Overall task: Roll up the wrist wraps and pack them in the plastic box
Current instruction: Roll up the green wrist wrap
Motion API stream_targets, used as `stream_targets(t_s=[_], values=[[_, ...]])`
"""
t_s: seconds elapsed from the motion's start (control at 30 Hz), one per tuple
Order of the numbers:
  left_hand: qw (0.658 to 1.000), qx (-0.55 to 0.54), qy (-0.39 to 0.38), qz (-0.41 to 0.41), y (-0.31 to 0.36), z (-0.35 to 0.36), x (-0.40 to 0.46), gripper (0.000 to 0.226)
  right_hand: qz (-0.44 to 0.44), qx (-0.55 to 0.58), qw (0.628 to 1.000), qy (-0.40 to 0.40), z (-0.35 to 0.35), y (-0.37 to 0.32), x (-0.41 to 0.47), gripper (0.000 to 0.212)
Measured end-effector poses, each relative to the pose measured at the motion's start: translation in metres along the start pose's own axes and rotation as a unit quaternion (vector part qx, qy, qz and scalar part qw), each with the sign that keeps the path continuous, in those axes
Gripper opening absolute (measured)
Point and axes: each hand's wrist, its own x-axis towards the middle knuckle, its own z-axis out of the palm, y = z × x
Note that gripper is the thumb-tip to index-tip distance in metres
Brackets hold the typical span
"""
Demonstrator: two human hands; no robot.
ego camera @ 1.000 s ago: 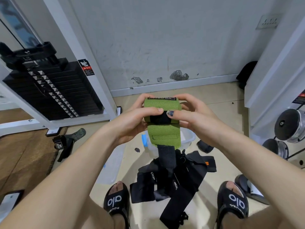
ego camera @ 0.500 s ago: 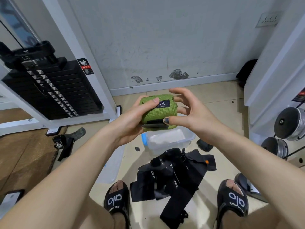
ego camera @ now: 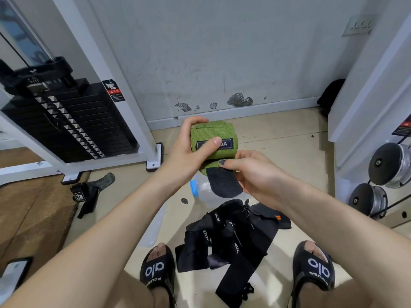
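Rolling step nearly closed out, judging by the shape: green woven wrist wrap (ego camera: 214, 141), wound into a fat cylinder, held up in mid-air above the floor, just over the clear plastic box (ego camera: 205, 192) with a blue latch. Left hand (ego camera: 189, 156) clamped round the left end of the roll, thumb pressed flat across the dark label patch. Right hand (ego camera: 255, 174) pinched on the loose black fastening tab (ego camera: 223, 182) hanging from the underside, thumb on top, fingers beneath. Next, probably: tab pulled taut and pressed flat onto the roll so nothing springs open, then the bundle lowered into the box below. On the near floor, between two black slides, a tangled heap of black wrist wraps (ego camera: 231, 241), unrolled. Further left, by the white frame of the black weight stack (ego camera: 73, 121), one more dark strap (ego camera: 89, 192) lying apart.
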Motion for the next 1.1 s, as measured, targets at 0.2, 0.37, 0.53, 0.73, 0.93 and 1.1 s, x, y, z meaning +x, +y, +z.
stream_targets(t_s=[0.2, 0.37, 0.53, 0.73, 0.93, 1.1], values=[[0.994, 0.096, -0.001, 0.057, -0.007, 0.005, -0.001, 0.039, 0.004, 0.056, 0.998, 0.006, 0.005, 0.009, 0.003, 0.023], [0.992, 0.105, 0.006, 0.077, -0.009, 0.008, 0.002, 0.039, -0.015, 0.040, 0.999, 0.030, 0.009, 0.008, 0.003, 0.022], [0.989, 0.120, -0.001, 0.083, -0.012, 0.005, 0.006, 0.041, -0.007, 0.054, 0.994, 0.097, 0.009, 0.004, 0.002, 0.044], [0.995, 0.071, -0.004, 0.064, -0.010, 0.002, 0.008, 0.042, -0.029, 0.135, 0.984, 0.111, 0.004, -0.006, 0.003, 0.055], [1.000, -0.003, 0.005, 0.021, -0.009, 0.002, 0.006, 0.039, -0.082, 0.059, 0.991, 0.089, 0.011, -0.007, -0.001, 0.030], [0.999, -0.033, 0.010, 0.015, -0.006, 0.000, 0.006, 0.041, -0.154, -0.074, 0.978, 0.116, 0.005, -0.012, -0.005, 0.050]])
